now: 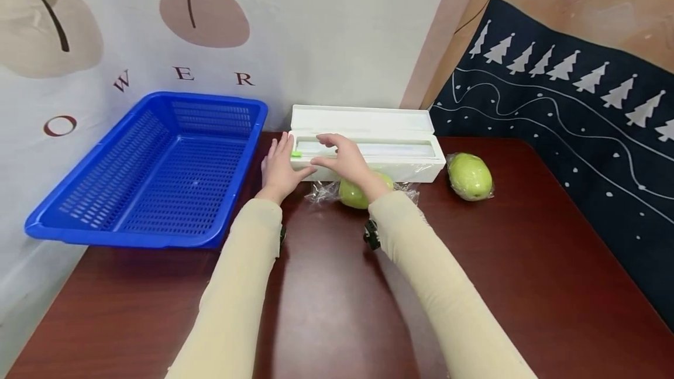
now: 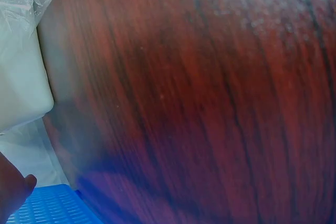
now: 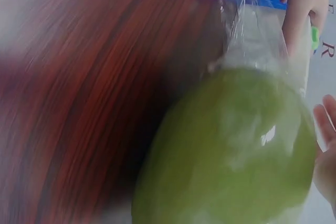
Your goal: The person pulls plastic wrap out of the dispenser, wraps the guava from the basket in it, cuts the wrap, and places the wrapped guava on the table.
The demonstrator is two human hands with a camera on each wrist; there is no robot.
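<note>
A white cling film box (image 1: 389, 168) stands at the back of the table with its lid raised and a film roll inside. My left hand (image 1: 281, 173) rests on the box's left end, fingers extended and thumb along the front, beside a small green slider (image 1: 296, 154). Over the open box is my right hand (image 1: 347, 159), thumb and fingers apart with nothing visible between them. Below the right wrist, a green fruit (image 1: 354, 195) wrapped in clear film lies against the box front, its film ends twisted. The right wrist view shows this fruit (image 3: 226, 150) up close.
A blue plastic basket (image 1: 223, 215) with perforated walls stands to the left. Another film-wrapped green fruit (image 1: 470, 176) lies right of the box. Printed cloth (image 1: 337, 34) hangs directly behind the dark wooden table (image 1: 326, 309).
</note>
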